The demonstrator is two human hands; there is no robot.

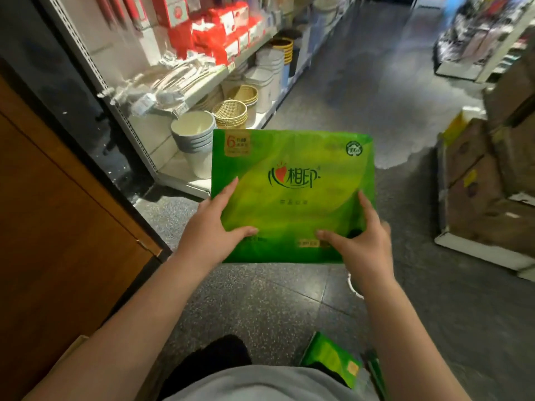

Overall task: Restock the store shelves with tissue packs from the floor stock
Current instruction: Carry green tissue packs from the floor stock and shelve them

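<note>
The left hand (215, 227) is gripping the near left corner of a green tissue pack (292, 195), its fingers (228, 189) lying long and close together up the glossy front while the thumb is stretching across the lower edge. The right hand (362, 241) is clamping the near right corner the same way, forefinger up the side, thumb pressing inward over the wrapper; the remaining fingers are curling behind the pack, out of sight. The pack is a flat, rectangular, slightly pillowy bundle in shiny plastic film with dark lettering and a small orange label at its top left corner, and it is hanging in the air in front of the person, above the speckled stone-like floor (260, 308).

Lower down, near the person's grey shirt, another green pack (333, 360) is lying tilted on the floor. To the left, a metal shelf unit (202, 82) is carrying red wrapped packs (220, 33) up top, with woven golden baskets (231, 112) and stacked smooth pale bins (192, 131) underneath. A wooden panel (58, 212) is standing at the far left. On the right, brown cardboard boxes (492, 169) are sitting in a stack.
</note>
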